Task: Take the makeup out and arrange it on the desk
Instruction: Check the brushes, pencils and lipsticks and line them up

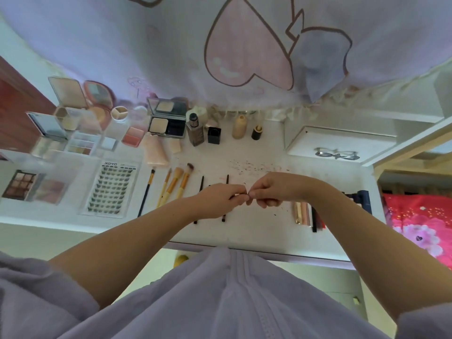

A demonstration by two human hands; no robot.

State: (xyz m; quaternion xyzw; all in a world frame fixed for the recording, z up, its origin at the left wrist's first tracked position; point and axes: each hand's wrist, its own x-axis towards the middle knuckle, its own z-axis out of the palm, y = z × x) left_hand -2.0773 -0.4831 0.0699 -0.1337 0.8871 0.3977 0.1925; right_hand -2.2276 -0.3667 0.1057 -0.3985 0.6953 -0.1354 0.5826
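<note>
At frame left I note the eyeshadow palette (20, 185) and lash tray (111, 189) on the desk (269, 231); brushes (175, 183) lie centre-left. At centre, my left hand (221, 200) and right hand (271, 189) meet, fingertips pinching a small item I cannot identify. Lipsticks (305, 214) lie right.

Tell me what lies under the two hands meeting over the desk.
Thin black pencils stick out from beneath the left hand; their middles are covered. Dark specks dot the white desk below the right hand.
</note>
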